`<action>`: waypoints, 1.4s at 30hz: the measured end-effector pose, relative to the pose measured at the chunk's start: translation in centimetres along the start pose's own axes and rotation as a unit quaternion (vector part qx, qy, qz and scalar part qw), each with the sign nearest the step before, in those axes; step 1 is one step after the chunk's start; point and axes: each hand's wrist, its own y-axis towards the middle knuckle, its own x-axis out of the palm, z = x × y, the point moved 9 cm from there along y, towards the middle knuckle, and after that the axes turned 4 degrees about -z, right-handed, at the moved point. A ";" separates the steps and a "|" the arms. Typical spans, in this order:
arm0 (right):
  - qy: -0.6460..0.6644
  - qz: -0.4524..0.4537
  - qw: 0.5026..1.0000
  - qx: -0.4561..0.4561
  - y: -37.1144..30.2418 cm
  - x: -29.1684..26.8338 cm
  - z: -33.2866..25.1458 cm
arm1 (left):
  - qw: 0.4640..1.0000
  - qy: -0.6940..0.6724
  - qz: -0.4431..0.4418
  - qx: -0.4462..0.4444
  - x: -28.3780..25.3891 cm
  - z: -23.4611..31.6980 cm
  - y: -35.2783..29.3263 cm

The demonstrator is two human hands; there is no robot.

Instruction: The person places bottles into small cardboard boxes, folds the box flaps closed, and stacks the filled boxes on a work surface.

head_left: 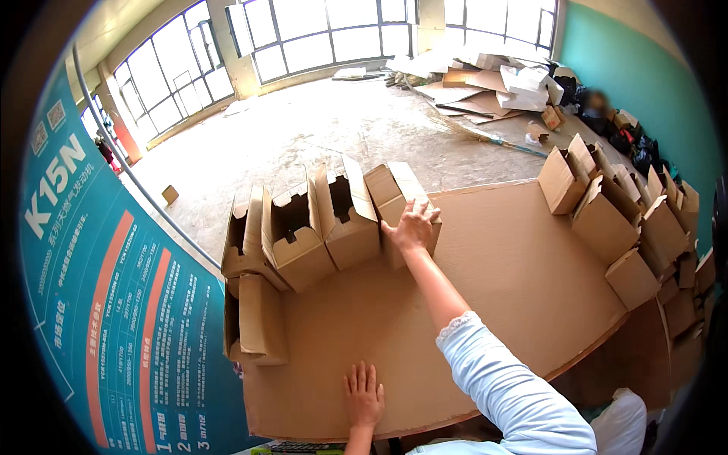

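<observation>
My right hand [412,226] is on a cardboard box [385,191] at the right end of a row, its thumb on one side and its fingers over the top edge. My left hand [364,396] lies flat, fingers stretched, on the cardboard-covered table [493,280], holding nothing. Left of the gripped box stand open-topped brown boxes, among them one with raised flaps [350,220] and a wider one [299,239]. Another box [262,318] stands at the table's left edge, nearest my left hand. The underside of the gripped box is hidden.
Several brown boxes [607,216] crowd the table's right end. A teal printed banner [114,303] with a metal pole stands along the left. Beyond the table, flattened cardboard and white foam [485,87] lie heaped on the concrete floor [303,129], near a broom [493,139].
</observation>
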 end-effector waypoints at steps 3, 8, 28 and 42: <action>0.014 -0.006 1.000 0.008 2.5 1.0 -1.6 | 1.000 0.001 0.008 -0.002 0.1 0.1 -0.3; 0.015 -0.049 0.998 0.044 4.6 0.9 -3.3 | 1.000 0.007 0.013 0.003 0.4 0.0 -0.2; -0.026 -0.131 0.929 -0.345 -27.8 5.1 11.7 | 0.998 0.020 0.049 0.025 1.7 -1.0 -0.3; -0.202 0.090 0.950 0.221 -11.9 -21.1 72.3 | 0.998 0.055 0.024 -0.010 4.1 -1.6 -0.2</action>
